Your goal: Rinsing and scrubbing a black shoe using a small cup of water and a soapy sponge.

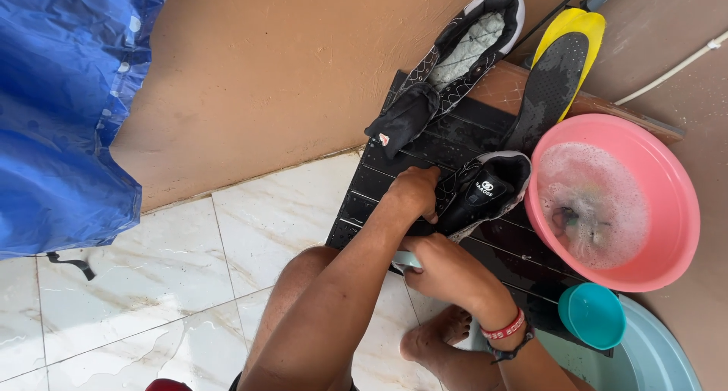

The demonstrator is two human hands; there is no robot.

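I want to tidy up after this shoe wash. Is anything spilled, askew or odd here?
Water is pooled on the marble floor tiles at lower left. An insole leans loose against the wall, out of its shoe, beside the second shoe propped upright. The pink basin holds its suds; nothing looks damaged.

Left hand (413,194) curled, arm extended; right hand (447,270) clenched, wrist banded.
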